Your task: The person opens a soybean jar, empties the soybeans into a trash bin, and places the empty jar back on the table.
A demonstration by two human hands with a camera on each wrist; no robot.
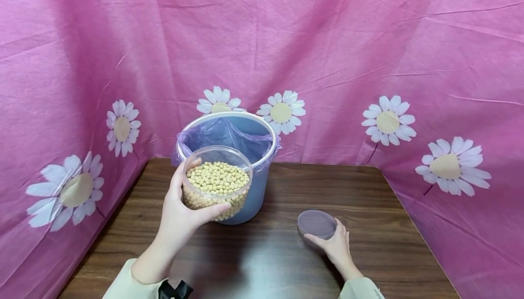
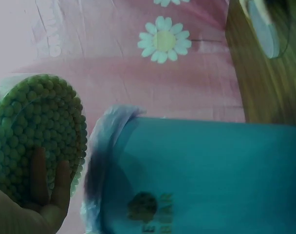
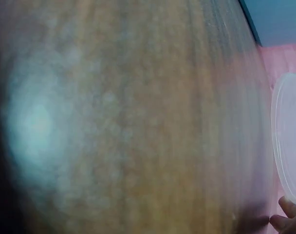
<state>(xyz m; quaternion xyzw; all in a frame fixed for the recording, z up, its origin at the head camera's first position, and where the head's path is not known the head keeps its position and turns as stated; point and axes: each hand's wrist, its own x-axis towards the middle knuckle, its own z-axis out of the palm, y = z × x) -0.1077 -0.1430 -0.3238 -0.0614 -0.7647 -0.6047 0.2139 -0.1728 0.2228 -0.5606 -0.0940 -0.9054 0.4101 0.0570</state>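
My left hand (image 1: 178,219) grips a clear round plastic tub (image 1: 217,194) from its side, thumb across the front. Pale yellow soybeans (image 1: 219,178) fill much of the tub, which has no lid on. In the left wrist view, the beans (image 2: 41,126) show through the tub's base, with fingers spread against it. Just behind the tub in the head view stands a blue bucket (image 1: 255,194) lined with a purple plastic bag (image 1: 196,137). At the right, my right hand (image 1: 337,246) pinches a round translucent lid (image 1: 317,224) by its edge, over the tabletop.
The bucket's white rim (image 1: 229,113) faces up near the back edge of the brown wooden table (image 1: 327,185). Pink cloth (image 1: 327,39) with white daisies hangs round the back and both sides. Dark print marks the bucket wall (image 2: 211,165).
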